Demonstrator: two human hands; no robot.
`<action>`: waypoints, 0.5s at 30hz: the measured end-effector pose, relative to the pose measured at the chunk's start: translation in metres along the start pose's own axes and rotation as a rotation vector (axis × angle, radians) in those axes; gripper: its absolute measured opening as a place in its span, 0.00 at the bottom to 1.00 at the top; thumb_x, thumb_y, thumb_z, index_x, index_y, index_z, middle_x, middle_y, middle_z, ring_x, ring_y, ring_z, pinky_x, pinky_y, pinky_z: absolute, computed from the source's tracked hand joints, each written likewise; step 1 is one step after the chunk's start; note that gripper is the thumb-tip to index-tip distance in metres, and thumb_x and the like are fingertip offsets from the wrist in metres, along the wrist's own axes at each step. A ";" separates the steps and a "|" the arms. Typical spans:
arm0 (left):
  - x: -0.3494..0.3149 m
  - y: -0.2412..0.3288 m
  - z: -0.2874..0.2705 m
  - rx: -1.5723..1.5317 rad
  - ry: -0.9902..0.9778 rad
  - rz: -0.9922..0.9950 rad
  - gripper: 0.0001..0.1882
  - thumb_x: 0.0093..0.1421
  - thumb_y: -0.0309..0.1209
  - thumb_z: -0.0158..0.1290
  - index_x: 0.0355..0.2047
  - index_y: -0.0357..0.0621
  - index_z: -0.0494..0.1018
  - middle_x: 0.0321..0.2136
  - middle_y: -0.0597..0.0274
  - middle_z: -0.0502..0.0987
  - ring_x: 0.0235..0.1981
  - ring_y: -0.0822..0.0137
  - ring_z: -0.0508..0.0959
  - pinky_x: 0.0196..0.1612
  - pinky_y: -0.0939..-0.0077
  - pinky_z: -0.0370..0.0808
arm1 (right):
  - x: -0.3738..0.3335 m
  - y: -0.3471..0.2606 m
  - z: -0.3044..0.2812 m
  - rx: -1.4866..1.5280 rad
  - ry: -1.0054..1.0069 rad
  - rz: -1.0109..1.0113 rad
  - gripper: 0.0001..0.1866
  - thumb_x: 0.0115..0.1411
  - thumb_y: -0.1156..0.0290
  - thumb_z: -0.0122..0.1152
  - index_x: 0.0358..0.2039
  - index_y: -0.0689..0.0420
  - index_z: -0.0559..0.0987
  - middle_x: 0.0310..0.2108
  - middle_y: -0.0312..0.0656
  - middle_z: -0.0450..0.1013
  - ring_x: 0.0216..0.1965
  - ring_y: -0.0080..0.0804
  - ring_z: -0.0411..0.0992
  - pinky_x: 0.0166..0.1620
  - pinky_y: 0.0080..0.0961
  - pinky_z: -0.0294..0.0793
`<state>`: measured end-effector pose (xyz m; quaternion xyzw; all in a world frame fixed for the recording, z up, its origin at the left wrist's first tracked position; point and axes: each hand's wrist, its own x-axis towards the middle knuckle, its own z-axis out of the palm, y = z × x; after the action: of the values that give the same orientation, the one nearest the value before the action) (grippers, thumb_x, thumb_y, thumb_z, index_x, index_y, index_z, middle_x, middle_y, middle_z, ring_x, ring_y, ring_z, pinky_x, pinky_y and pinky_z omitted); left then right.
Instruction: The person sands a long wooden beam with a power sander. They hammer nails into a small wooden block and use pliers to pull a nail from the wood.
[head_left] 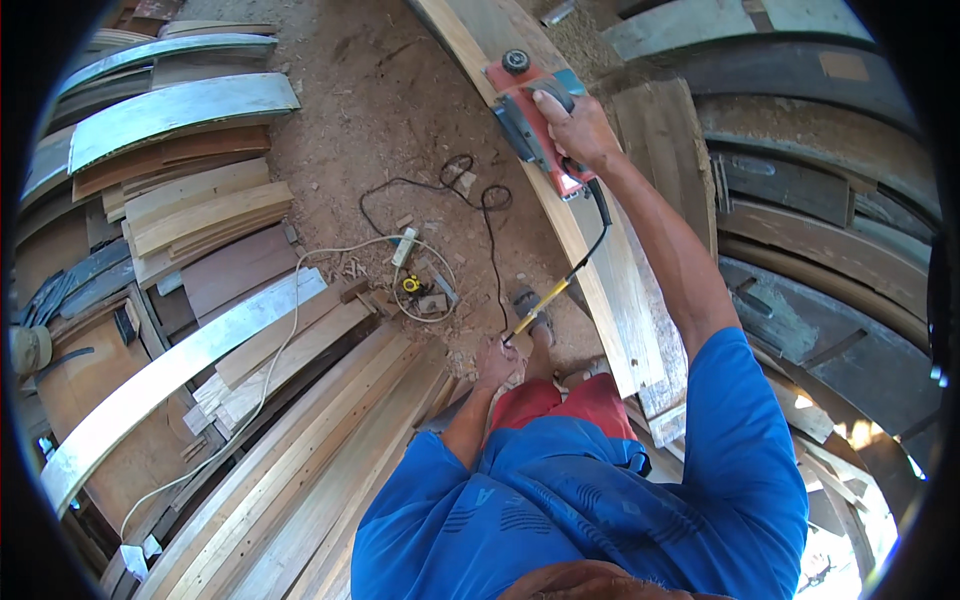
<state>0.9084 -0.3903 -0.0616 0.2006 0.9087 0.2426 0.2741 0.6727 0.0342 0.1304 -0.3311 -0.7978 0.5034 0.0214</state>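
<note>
My right hand (583, 132) is wrapped round the rear handle of a red electric planer (537, 125), which rests on a long pale wooden board (568, 235). From the planer's near end a black power cord (606, 215) runs back toward me, with a yellow-wrapped stretch (540, 308) partway along. My left hand (497, 362), low and in front of my body, is closed on that cord near the lower end of the yellow stretch. The planer's underside is hidden against the board.
On the dirt floor lie looped black cable, a white power strip (405, 247) and a yellow tape measure (411, 284). Stacked planks (215, 215) line the left, and more boards (800, 130) the right. My sandalled foot (530, 305) stands beside the workpiece.
</note>
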 end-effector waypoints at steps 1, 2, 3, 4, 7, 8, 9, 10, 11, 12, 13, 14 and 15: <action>0.000 -0.008 -0.001 -0.001 0.013 0.001 0.16 0.52 0.36 0.57 0.38 0.39 0.77 0.31 0.38 0.78 0.36 0.40 0.79 0.42 0.45 0.75 | 0.002 -0.003 0.002 0.000 0.000 -0.013 0.32 0.66 0.41 0.57 0.20 0.60 0.76 0.14 0.36 0.68 0.16 0.26 0.70 0.24 0.29 0.70; 0.001 -0.017 0.000 0.087 0.035 -0.058 0.16 0.52 0.37 0.57 0.39 0.41 0.78 0.31 0.39 0.78 0.36 0.39 0.79 0.42 0.44 0.75 | 0.003 -0.006 0.002 0.008 -0.004 -0.015 0.32 0.67 0.42 0.56 0.20 0.59 0.75 0.14 0.36 0.68 0.16 0.26 0.69 0.23 0.29 0.69; 0.005 -0.026 0.001 0.174 0.054 -0.118 0.17 0.52 0.38 0.57 0.40 0.42 0.78 0.30 0.39 0.79 0.36 0.39 0.79 0.42 0.44 0.75 | 0.005 -0.008 0.002 0.013 -0.008 -0.015 0.31 0.67 0.42 0.56 0.20 0.59 0.75 0.14 0.35 0.68 0.16 0.25 0.69 0.23 0.29 0.69; 0.011 -0.027 -0.004 0.167 0.057 -0.114 0.17 0.52 0.38 0.57 0.40 0.42 0.78 0.30 0.39 0.79 0.36 0.39 0.79 0.42 0.44 0.75 | 0.010 -0.005 0.003 0.007 -0.004 -0.018 0.31 0.67 0.42 0.56 0.20 0.59 0.75 0.14 0.35 0.68 0.16 0.25 0.69 0.23 0.29 0.69; 0.030 -0.037 -0.026 -0.045 -0.071 -0.336 0.14 0.56 0.40 0.54 0.38 0.45 0.79 0.30 0.41 0.81 0.34 0.41 0.81 0.40 0.47 0.76 | 0.027 -0.002 0.001 0.015 0.041 -0.048 0.32 0.68 0.43 0.55 0.19 0.58 0.74 0.14 0.35 0.68 0.16 0.25 0.68 0.24 0.30 0.68; 0.032 -0.046 -0.027 -0.126 -0.064 -0.372 0.13 0.58 0.40 0.54 0.37 0.46 0.79 0.29 0.41 0.81 0.33 0.42 0.82 0.38 0.50 0.76 | 0.031 -0.012 0.001 -0.032 0.016 -0.042 0.32 0.68 0.42 0.55 0.18 0.58 0.73 0.13 0.35 0.68 0.16 0.24 0.68 0.24 0.30 0.68; 0.035 -0.052 -0.031 -0.193 -0.072 -0.407 0.12 0.59 0.39 0.53 0.36 0.45 0.79 0.30 0.43 0.82 0.31 0.46 0.82 0.36 0.54 0.76 | 0.031 -0.016 0.001 -0.084 -0.006 -0.022 0.33 0.67 0.41 0.55 0.18 0.58 0.73 0.13 0.35 0.69 0.16 0.24 0.68 0.24 0.30 0.68; 0.041 -0.056 -0.038 -0.255 -0.082 -0.436 0.12 0.61 0.39 0.53 0.36 0.45 0.78 0.30 0.45 0.83 0.29 0.50 0.83 0.34 0.58 0.76 | 0.036 -0.017 -0.001 -0.113 -0.025 0.038 0.36 0.63 0.33 0.52 0.22 0.58 0.79 0.17 0.40 0.74 0.24 0.32 0.75 0.32 0.35 0.73; 0.048 -0.065 -0.037 -0.409 -0.062 -0.498 0.10 0.61 0.36 0.54 0.35 0.44 0.77 0.27 0.50 0.82 0.27 0.57 0.82 0.32 0.63 0.75 | 0.046 -0.020 -0.002 -0.138 -0.043 0.086 0.42 0.59 0.26 0.49 0.26 0.59 0.84 0.20 0.46 0.79 0.31 0.41 0.81 0.39 0.39 0.78; 0.052 -0.080 -0.033 -0.563 -0.030 -0.566 0.08 0.62 0.34 0.55 0.35 0.43 0.77 0.24 0.54 0.81 0.25 0.64 0.81 0.31 0.68 0.74 | 0.051 -0.022 0.002 -0.143 -0.044 0.099 0.42 0.59 0.26 0.49 0.26 0.59 0.84 0.20 0.46 0.79 0.31 0.41 0.81 0.39 0.39 0.78; 0.057 -0.094 -0.032 -0.563 -0.033 -0.572 0.08 0.62 0.34 0.55 0.35 0.43 0.77 0.24 0.54 0.81 0.25 0.64 0.81 0.31 0.68 0.74 | 0.058 -0.025 0.007 -0.146 -0.041 0.034 0.42 0.60 0.26 0.50 0.27 0.59 0.84 0.21 0.46 0.79 0.31 0.41 0.81 0.40 0.39 0.78; 0.064 -0.104 -0.034 -0.647 0.031 -0.548 0.06 0.62 0.31 0.55 0.35 0.42 0.76 0.24 0.59 0.80 0.25 0.69 0.80 0.30 0.72 0.74 | 0.063 -0.029 0.008 -0.147 -0.029 -0.030 0.41 0.60 0.26 0.50 0.28 0.58 0.85 0.22 0.47 0.79 0.31 0.42 0.81 0.40 0.39 0.78; 0.070 -0.112 -0.036 -0.732 0.100 -0.524 0.03 0.62 0.27 0.55 0.36 0.42 0.75 0.24 0.63 0.78 0.26 0.74 0.78 0.29 0.75 0.73 | 0.066 -0.034 0.010 -0.144 -0.028 -0.030 0.41 0.60 0.26 0.50 0.28 0.58 0.85 0.22 0.47 0.79 0.31 0.42 0.81 0.40 0.39 0.78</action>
<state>0.8072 -0.4574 -0.1253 -0.1582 0.7955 0.4796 0.3347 0.6004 0.0533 0.1333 -0.3128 -0.8370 0.4489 -0.0059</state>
